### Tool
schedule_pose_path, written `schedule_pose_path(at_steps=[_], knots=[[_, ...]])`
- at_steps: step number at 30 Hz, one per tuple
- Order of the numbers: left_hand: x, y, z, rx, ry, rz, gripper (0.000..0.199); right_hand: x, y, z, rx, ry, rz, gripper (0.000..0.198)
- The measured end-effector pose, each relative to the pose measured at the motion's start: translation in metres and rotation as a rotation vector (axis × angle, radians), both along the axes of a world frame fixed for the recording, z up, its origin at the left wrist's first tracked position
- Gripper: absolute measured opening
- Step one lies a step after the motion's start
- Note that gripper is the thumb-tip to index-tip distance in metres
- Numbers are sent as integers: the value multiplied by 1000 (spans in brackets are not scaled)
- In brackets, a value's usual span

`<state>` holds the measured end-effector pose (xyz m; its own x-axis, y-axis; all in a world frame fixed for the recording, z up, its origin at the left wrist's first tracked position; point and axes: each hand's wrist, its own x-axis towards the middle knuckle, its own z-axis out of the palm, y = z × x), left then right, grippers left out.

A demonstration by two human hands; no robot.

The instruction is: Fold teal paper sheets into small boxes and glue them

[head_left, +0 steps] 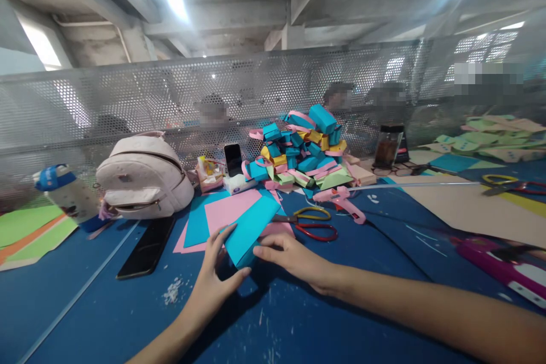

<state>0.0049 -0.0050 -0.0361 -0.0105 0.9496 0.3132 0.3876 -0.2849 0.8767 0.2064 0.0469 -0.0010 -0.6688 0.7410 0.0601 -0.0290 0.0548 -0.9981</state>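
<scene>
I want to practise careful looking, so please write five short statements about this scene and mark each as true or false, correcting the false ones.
1. The left hand and the right hand touch the blue paper. True.
2. The glue gun is blue. False: the glue gun is pink.
3. In the picture, the backpack is left of the paper heap. True.
4. The nearest scissors have two green handles. False: these scissors have one yellow, one red.
5. A phone lies flat. True.

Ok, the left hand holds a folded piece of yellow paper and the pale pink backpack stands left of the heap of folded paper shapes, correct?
No: the folded paper in the left hand is bright blue, not yellow, as the head view shows. The pale pink backpack is where you say.
</scene>
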Motion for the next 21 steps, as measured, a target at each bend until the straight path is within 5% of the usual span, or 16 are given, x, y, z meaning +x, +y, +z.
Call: schedule_pose_path(at_steps=[14,21], knots=[[-3,3,-3,-24,-175,65,80,-2,14,-10,156,79,-40,28],[-17,15,-12,-33,-222,76,77,6,16,7,187,126,-141,24]])
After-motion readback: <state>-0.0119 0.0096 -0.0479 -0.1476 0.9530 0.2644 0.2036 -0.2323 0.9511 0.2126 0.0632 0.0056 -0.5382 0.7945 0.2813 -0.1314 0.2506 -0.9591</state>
